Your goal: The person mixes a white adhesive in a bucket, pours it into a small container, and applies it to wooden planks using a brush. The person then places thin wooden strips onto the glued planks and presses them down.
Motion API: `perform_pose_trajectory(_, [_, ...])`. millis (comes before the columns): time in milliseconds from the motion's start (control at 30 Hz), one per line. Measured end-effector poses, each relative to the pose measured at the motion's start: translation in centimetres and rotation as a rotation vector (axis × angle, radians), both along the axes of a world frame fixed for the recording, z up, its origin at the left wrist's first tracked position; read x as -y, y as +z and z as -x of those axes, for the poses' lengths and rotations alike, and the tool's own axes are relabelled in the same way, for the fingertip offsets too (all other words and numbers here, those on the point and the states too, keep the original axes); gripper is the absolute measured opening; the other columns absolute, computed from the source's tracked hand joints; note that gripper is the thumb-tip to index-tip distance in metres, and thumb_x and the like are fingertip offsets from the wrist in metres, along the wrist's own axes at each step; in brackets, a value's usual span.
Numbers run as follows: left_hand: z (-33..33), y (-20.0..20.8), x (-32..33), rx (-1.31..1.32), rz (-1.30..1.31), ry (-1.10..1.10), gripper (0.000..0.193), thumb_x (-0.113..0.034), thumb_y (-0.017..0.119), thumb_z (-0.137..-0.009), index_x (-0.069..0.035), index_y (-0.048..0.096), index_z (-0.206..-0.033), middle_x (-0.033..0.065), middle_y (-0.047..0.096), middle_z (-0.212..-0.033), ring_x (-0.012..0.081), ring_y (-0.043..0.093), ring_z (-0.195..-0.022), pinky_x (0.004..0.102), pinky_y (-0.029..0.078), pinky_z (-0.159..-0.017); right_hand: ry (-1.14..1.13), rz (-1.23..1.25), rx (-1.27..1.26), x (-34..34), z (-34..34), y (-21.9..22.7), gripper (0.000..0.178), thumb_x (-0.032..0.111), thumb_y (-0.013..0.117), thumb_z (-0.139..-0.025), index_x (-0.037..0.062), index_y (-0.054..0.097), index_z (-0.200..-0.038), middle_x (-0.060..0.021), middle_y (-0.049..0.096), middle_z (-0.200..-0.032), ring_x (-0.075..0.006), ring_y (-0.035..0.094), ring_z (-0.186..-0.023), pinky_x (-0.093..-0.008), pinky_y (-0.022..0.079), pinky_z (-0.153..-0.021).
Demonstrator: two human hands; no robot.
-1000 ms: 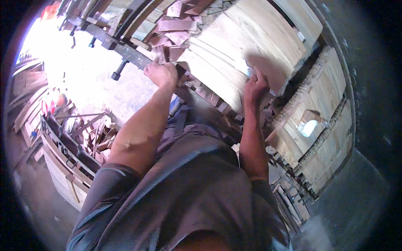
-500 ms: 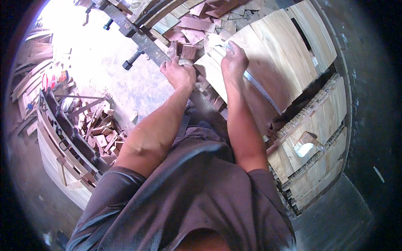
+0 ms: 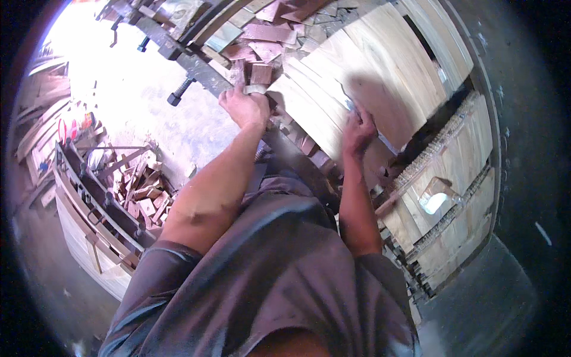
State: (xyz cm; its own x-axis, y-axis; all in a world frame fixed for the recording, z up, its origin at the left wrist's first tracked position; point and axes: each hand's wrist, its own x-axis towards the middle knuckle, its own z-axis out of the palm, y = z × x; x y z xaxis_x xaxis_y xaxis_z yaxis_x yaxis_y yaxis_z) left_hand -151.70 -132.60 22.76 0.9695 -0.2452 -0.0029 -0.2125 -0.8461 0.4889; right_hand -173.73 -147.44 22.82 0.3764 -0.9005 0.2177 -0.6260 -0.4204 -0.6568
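Observation:
A wide panel of pale wooden boards (image 3: 395, 59) lies in front of me to the right, with lengthwise seams. Over its lower part is my right hand (image 3: 360, 131), fingers closed around a small tool whose kind I cannot make out; a short bluish tip shows past the fingers on the wood. My left hand (image 3: 245, 108) rests at the left end of the panel, by a dark metal beam (image 3: 205, 80). Its fingers are curled beside a whitish piece (image 3: 256, 89), and whatever they grip is mostly hidden. A small wood block (image 3: 260, 74) sits just beyond it.
Clamp screws (image 3: 181, 92) stick out from the beam. Wood scraps (image 3: 270, 34) lie beyond the panel, and offcuts (image 3: 148, 190) are heaped at left by a curved clamp rack (image 3: 89, 190). Nearer boards (image 3: 458, 238) carry a brown piece with a white lump (image 3: 437, 199).
My right hand has moved right and toward me across the boards, away from the panel's left end. My left hand stays at about the same place by the beam.

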Motion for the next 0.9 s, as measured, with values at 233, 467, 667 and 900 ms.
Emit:
perform_pose_trajectory(233, [-0.5,-1.6,-0.3,-0.02,-0.015,0.017,0.042,-0.016,0.058,-0.069,-0.001,0.072,-0.106,0.021,0.066,-0.104,0.0376,0.048,-0.117,0.0442,0.031,-0.108,-0.397,-0.325,0.101,-0.9,11.4,2.4,0.032,-0.002,0.058,-0.087,0.0015,0.069,-0.116,-0.011,0.071,-0.086,-0.0171,0.066,-0.071,-0.0306,0.053,-0.069])
perform_pose_trajectory(467, [-1.2,-1.7,-0.3,-0.095,-0.126,-0.01,0.046,-0.019,0.059,-0.071,0.0,0.07,-0.112,0.0218,0.068,-0.105,0.0347,0.056,-0.11,0.0403,0.036,-0.104,-0.634,-0.271,0.062,-0.3,21.8,2.9,0.027,-0.002,0.057,-0.089,0.0023,0.07,-0.113,-0.0142,0.072,-0.097,-0.0173,0.07,-0.079,-0.0288,0.056,-0.066])
perform_pose_trajectory(667, [-1.0,-1.4,-0.1,-0.082,-0.049,0.06,0.048,-0.017,0.057,-0.072,0.0,0.069,-0.116,0.0216,0.067,-0.112,0.0368,0.053,-0.116,0.041,0.041,-0.102,-0.587,0.027,-0.205,-1.6,20.4,6.4,0.03,-0.005,0.058,-0.083,0.0033,0.071,-0.108,-0.0153,0.072,-0.099,-0.031,0.069,-0.093,-0.0386,0.054,-0.084])
perform_pose_trajectory(900, [-1.0,-1.3,0.6,-0.113,0.009,0.095,0.046,-0.017,0.06,-0.073,0.0,0.07,-0.115,0.0223,0.07,-0.107,0.0375,0.057,-0.109,0.0415,0.046,-0.097,-0.203,0.213,-0.049,-3.1,12.0,4.7,0.033,-0.006,0.057,-0.08,0.0118,0.072,-0.103,-0.0145,0.07,-0.091,-0.0336,0.069,-0.086,-0.0419,0.054,-0.075])
